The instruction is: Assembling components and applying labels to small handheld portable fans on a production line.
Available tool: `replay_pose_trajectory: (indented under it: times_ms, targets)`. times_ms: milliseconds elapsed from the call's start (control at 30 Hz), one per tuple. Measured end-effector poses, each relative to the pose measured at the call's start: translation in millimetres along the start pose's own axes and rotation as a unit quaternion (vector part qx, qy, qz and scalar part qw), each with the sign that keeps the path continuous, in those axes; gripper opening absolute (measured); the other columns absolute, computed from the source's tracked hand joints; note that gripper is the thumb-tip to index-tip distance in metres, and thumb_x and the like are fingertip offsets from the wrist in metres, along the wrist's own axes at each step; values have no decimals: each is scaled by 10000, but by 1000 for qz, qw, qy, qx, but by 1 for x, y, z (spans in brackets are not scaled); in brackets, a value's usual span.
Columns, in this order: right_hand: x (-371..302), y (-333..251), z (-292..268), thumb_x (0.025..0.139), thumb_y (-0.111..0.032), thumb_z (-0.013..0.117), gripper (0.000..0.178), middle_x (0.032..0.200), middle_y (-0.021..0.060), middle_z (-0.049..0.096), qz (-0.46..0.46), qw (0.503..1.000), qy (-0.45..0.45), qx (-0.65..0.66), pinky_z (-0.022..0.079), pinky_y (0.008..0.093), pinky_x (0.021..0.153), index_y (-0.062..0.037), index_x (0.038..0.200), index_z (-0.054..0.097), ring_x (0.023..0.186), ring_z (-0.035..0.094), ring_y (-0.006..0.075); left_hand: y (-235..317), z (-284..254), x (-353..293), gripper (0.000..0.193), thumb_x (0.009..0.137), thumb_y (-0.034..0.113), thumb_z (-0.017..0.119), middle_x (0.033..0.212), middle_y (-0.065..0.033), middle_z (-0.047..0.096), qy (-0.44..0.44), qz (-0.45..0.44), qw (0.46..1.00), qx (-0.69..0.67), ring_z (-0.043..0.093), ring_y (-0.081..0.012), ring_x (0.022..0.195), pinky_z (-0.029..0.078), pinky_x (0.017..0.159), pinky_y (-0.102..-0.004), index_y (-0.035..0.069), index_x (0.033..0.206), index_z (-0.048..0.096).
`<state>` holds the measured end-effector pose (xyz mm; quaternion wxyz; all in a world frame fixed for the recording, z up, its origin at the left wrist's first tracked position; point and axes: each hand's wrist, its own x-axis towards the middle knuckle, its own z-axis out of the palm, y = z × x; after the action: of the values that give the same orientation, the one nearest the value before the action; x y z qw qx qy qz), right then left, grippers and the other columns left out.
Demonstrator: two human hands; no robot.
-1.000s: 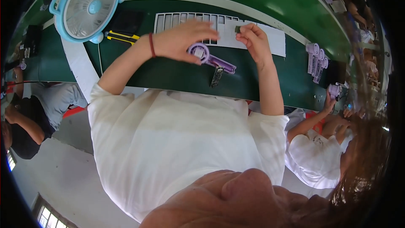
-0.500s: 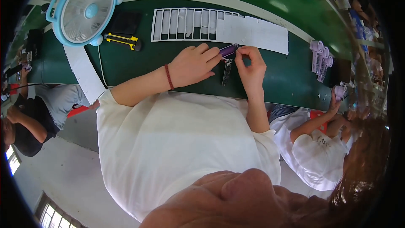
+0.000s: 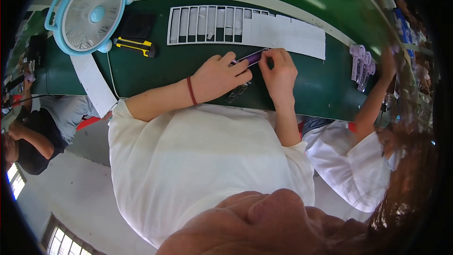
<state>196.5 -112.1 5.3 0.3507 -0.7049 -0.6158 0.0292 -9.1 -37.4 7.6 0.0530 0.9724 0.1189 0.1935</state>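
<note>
My left hand (image 3: 219, 78), with a red cord on its wrist, is closed around the left end of a purple cylinder (image 3: 254, 58) with a pale edging along it. At the cylinder's right end my right hand (image 3: 279, 68) pinches with thumb and forefinger; the pinched spot is too small to make out. Below my left fingers a thin dark part with shiny specks (image 3: 238, 93) hangs or lies close to the table's near edge; whether it is joined to the cylinder I cannot tell.
A white slotted tray (image 3: 205, 43) with a white sheet (image 3: 288, 37) over its right end lies beyond my hands. To the left are a yellow cutter knife (image 3: 137, 46), a black pad (image 3: 137, 25) and a blue fan (image 3: 96, 14). Lilac handheld devices (image 3: 357, 63) lie right, near a co-worker's arm (image 3: 375, 101).
The cylinder has tilted slightly, and my left fingers have shifted along it. The dark part has swung down and left. At right, the co-worker's arm has reached up and away.
</note>
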Motion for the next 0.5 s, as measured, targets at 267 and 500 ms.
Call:
replay_pose_trajectory:
  times_ms: [267,500]
  targets:
    - [6,6,-21,814,-24,778,196,992,67,702,-74,996,-50,4,585,369,761,-62,1004,749,918,708,276,1,1,-1,236,837,170,698,1200,-17,635,13,8,1000,16,586,-255,981,526,687,-337,165,1063,629]
    - [12,9,-31,825,19,786,250,1041,78,702,-188,973,-81,-104,591,379,769,-49,1064,762,926,706,278,-2,0,0,215,845,169,693,1143,-9,626,8,9,1000,14,583,-250,988,525,680,-331,162,1050,627]
